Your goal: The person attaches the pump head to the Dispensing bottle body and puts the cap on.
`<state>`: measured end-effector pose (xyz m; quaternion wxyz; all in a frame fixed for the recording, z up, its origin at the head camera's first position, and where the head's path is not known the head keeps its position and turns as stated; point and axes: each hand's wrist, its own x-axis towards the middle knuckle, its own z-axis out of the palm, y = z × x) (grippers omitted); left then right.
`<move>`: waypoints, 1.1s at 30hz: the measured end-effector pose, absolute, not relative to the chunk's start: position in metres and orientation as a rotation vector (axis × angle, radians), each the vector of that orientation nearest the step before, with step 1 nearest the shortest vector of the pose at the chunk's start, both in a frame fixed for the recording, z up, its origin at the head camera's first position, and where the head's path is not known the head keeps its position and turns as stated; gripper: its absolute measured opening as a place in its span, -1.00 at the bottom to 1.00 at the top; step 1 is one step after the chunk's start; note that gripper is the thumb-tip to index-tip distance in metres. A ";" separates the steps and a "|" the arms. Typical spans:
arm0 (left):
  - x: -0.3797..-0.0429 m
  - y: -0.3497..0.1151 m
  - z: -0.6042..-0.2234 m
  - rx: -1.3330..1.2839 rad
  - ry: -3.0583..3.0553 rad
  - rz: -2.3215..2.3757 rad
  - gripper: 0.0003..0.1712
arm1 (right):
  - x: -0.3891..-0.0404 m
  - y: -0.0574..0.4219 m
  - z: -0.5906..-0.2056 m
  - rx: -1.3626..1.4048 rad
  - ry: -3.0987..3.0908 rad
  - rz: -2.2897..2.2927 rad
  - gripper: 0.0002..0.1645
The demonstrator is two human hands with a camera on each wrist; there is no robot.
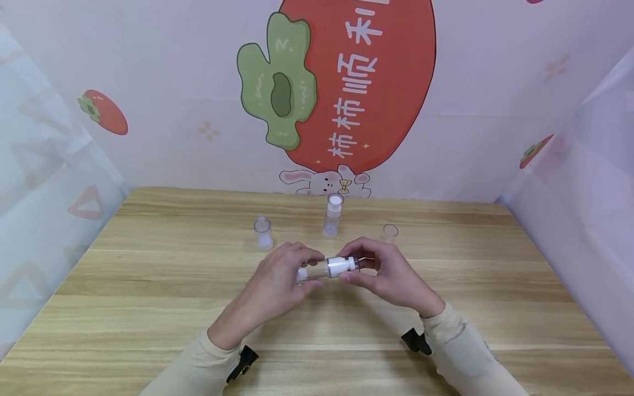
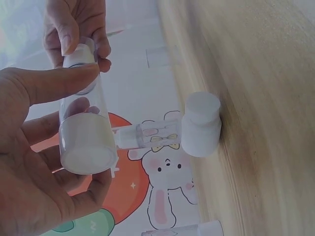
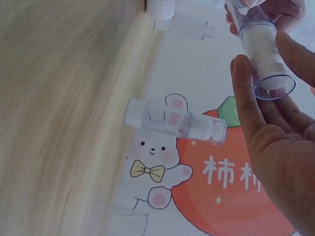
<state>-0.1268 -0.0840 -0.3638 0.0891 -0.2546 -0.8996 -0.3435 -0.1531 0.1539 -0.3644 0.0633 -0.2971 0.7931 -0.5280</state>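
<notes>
Both hands hold a clear pump bottle (image 1: 317, 269) sideways above the table. My left hand (image 1: 287, 275) grips its clear body around the white inner base (image 2: 88, 142), thumb laid along the side. With thumb and fingers, my right hand (image 1: 388, 272) holds the other end, where a white pump top (image 3: 261, 46) sits within a clear sleeve. The sleeve's round open rim (image 3: 275, 87) faces the right wrist camera. A small white bottle (image 2: 201, 125) stands on the table near the hands, hidden behind them in the head view.
Farther back on the wooden table (image 1: 198, 324) stand a clear bottle (image 1: 263, 234) with a white base, a clear bottle with a white top (image 1: 333, 215), and a clear cap (image 1: 389, 233) behind my right hand. A printed cloth wall (image 1: 173, 148) borders the table's back.
</notes>
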 end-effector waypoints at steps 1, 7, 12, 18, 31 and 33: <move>-0.127 -0.084 -0.364 -0.759 -2.673 -1.022 -0.58 | -0.153 0.154 -0.364 -0.894 2.400 -1.594 -0.63; -0.126 -0.084 -0.364 -0.774 -2.653 -0.992 -0.58 | -0.152 0.153 -0.365 -0.907 2.428 -1.615 -0.66; -0.125 -0.083 -0.365 -0.773 -2.649 -0.986 -0.57 | -0.151 0.150 -0.367 -0.929 2.435 -1.643 -0.69; -0.125 -0.083 -0.364 -0.779 -2.647 -1.001 -0.57 | -0.150 0.148 -0.368 -0.936 2.445 -1.661 -0.70; -0.124 -0.082 -0.365 -0.812 -2.609 -1.018 -0.55 | -0.149 0.149 -0.367 -0.947 2.442 -1.644 -0.72; -0.124 -0.082 -0.365 -0.808 -2.606 -1.016 -0.55 | -0.149 0.149 -0.366 -0.944 2.444 -1.644 -0.72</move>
